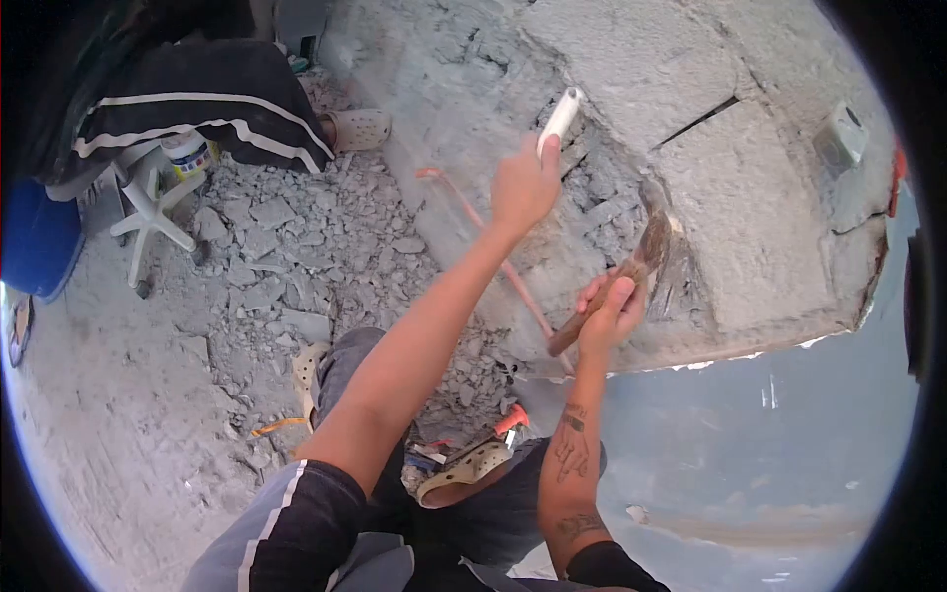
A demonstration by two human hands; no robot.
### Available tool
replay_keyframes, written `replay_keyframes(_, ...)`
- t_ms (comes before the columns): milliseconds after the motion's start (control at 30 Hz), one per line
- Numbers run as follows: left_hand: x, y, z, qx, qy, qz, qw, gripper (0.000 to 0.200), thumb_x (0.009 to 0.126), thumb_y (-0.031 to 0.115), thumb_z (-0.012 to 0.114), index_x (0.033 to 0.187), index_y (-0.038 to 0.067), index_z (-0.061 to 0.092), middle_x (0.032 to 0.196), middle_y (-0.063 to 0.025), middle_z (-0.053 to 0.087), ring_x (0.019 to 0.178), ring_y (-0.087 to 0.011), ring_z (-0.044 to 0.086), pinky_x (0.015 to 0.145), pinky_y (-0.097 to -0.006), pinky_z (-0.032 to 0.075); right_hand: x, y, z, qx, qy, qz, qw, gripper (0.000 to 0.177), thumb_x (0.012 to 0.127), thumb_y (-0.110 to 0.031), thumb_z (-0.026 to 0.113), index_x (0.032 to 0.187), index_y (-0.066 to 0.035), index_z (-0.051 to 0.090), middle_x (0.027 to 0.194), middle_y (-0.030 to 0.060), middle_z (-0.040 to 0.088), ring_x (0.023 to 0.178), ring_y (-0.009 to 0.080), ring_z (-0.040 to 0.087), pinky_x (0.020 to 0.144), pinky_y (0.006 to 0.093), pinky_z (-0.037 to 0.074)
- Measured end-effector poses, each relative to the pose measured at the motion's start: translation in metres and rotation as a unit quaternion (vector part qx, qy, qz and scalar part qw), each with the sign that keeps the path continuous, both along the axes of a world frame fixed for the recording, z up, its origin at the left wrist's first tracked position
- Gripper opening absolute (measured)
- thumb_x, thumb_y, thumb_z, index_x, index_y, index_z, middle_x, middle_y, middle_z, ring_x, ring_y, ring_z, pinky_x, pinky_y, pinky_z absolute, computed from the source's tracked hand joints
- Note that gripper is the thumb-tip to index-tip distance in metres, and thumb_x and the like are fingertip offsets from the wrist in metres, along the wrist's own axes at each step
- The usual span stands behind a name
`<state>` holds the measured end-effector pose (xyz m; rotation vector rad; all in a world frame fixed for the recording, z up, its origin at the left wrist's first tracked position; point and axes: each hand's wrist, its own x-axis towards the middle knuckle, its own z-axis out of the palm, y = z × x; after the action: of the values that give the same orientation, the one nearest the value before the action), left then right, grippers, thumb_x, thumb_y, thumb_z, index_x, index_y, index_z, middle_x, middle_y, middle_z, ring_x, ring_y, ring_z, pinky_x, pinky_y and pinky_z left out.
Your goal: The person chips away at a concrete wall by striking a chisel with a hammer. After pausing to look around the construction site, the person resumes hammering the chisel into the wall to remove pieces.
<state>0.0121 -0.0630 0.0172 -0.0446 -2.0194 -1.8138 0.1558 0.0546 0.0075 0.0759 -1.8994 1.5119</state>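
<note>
Your striped left sleeve [281,518] is sitting nearest the camera, bare forearms reaching forward. Your right hand [617,308] is gripping a wooden-handled hammer [652,244]: handle butt angling down-left, head end blurring against the slab's broken edge, so its exact shape isn't reading clearly. Your left hand [526,189] is closing around a white cylindrical tool [559,120], one end poking out past the thumb side; your fist is hiding the other end.

Both tools are hanging around the crumbled patch [604,192], left of the pale rough slab [774,232]. My call on doing this well: be gripping the white tool firmly but low, be leaving its free end exposed, be lining the hammer up squarely with that end, fingers out of its path. Loose chunks could be slipping and flying, so eye cover is worth wearing.

An orange-red bar [520,283] is running behind your left wrist, past the handle butt; watch for snagging. Rubble [306,232] is spreading leftward, footing probably uneven. Your beige clog [464,476] is resting beside a red-handled tool [512,419]. Farther out, another person's striped trouser leg [202,104] is showing, near a white star-shaped base [150,217] and a blue bucket [39,242].
</note>
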Motion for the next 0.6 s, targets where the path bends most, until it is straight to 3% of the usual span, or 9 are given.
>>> replay_keyframes(67, -0.007, -0.002, 0.004, 0.037, 0.026, -0.012, 0.999, 0.042, 0.099, 0.041, 0.04, 0.095, 0.002, 0.056, 0.08, -0.0258, 0.064, 0.079, -0.0472, 0.062, 0.067, -0.0546, 0.046, 0.004, -0.004, 0.026, 0.045, 0.02, 0.007, 0.999, 0.047, 0.099, -0.05, 0.042, 0.094, -0.003, 0.048, 0.06, 0.0039, 0.046, 0.047, 0.0111, 0.044, 0.043, 0.0236, 0.036)
replay_keyframes(133, -0.013, -0.003, 0.004, 0.071, 0.051, -0.024, 0.996, 0.043, 0.099, 0.042, 0.04, 0.095, 0.002, 0.056, 0.079, -0.0274, 0.062, 0.078, -0.0486, 0.06, 0.067, -0.0555, 0.044, 0.006, -0.008, 0.056, 0.171, 0.031, -0.017, 0.985, 0.045, 0.099, -0.047, 0.043, 0.098, -0.002, 0.05, 0.062, 0.0036, 0.048, 0.048, 0.01, 0.045, 0.044, 0.023, 0.035)
replay_keyframes(233, -0.013, -0.001, 0.001, 0.056, 0.073, -0.032, 0.995, 0.042, 0.099, 0.041, 0.04, 0.094, 0.002, 0.055, 0.076, -0.0283, 0.061, 0.077, -0.0493, 0.059, 0.067, -0.0561, 0.043, 0.003, -0.019, 0.102, 0.239, 0.067, -0.009, 0.969, 0.046, 0.099, -0.047, 0.043, 0.101, -0.001, 0.051, 0.063, 0.0037, 0.05, 0.049, 0.0092, 0.044, 0.044, 0.0226, 0.035)
replay_keyframes(333, -0.011, 0.006, 0.003, 0.06, 0.045, -0.061, 0.995, 0.04, 0.099, 0.04, 0.041, 0.096, 0.002, 0.053, 0.075, -0.028, 0.061, 0.076, -0.0494, 0.059, 0.066, -0.0566, 0.042, 0.004, -0.04, 0.148, 0.267, 0.102, -0.016, 0.958, 0.041, 0.101, -0.038, 0.045, 0.098, 0.0, 0.056, 0.064, -0.0001, 0.047, 0.053, 0.0071, 0.044, 0.048, 0.0234, 0.035)
replay_keyframes(400, -0.013, 0.013, 0.001, 0.073, 0.051, -0.047, 0.995, 0.037, 0.099, 0.038, 0.043, 0.098, 0.002, 0.05, 0.076, -0.029, 0.061, 0.076, -0.0494, 0.06, 0.066, -0.0571, 0.043, 0.001, -0.049, 0.17, 0.375, 0.143, -0.046, 0.915, 0.046, 0.099, -0.045, 0.045, 0.098, 0.0, 0.055, 0.063, 0.0053, 0.053, 0.05, 0.0119, 0.048, 0.045, 0.0266, 0.038)
replay_keyframes(433, -0.012, 0.016, 0.001, 0.073, 0.05, -0.049, 0.995, 0.037, 0.099, 0.038, 0.043, 0.098, 0.002, 0.05, 0.076, -0.029, 0.061, 0.076, -0.0494, 0.06, 0.066, -0.0571, 0.043, -0.006, -0.049, 0.172, 0.376, 0.141, -0.047, 0.915, 0.046, 0.099, -0.045, 0.045, 0.098, 0.0, 0.055, 0.063, 0.0053, 0.053, 0.05, 0.0119, 0.048, 0.045, 0.0266, 0.038)
replay_keyframes(500, -0.01, 0.02, 0.003, 0.055, 0.049, -0.03, 0.997, 0.034, 0.099, 0.036, 0.043, 0.099, 0.002, 0.049, 0.075, -0.0297, 0.061, 0.076, -0.0497, 0.06, 0.066, -0.0576, 0.044, -0.027, -0.049, 0.177, 0.497, 0.251, -0.115, 0.823, 0.041, 0.098, -0.037, 0.052, 0.102, 0.004, 0.057, 0.066, 0.0142, 0.063, 0.055, 0.0234, 0.061, 0.051, 0.0347, 0.046)
replay_keyframes(533, -0.008, 0.021, 0.005, 0.055, 0.048, -0.032, 0.997, 0.034, 0.099, 0.036, 0.043, 0.099, 0.002, 0.049, 0.075, -0.0297, 0.061, 0.076, -0.0497, 0.06, 0.066, -0.0576, 0.044, -0.037, -0.048, 0.178, 0.497, 0.249, -0.117, 0.823, 0.041, 0.098, -0.037, 0.052, 0.102, 0.004, 0.057, 0.066, 0.0142, 0.063, 0.055, 0.0234, 0.061, 0.051, 0.0347, 0.046)
replay_keyframes(600, -0.005, 0.02, 0.01, 0.043, 0.037, -0.007, 0.998, 0.036, 0.099, 0.037, 0.044, 0.093, 0.002, 0.051, 0.074, -0.0281, 0.06, 0.075, -0.0492, 0.059, 0.066, -0.0559, 0.043, -0.057, -0.042, 0.175, 0.635, -0.025, -0.178, 0.752, 0.037, 0.096, -0.035, 0.054, 0.101, 0.001, 0.06, 0.071, 0.0257, 0.063, 0.067, 0.04, 0.064, 0.059, 0.0425, 0.049)
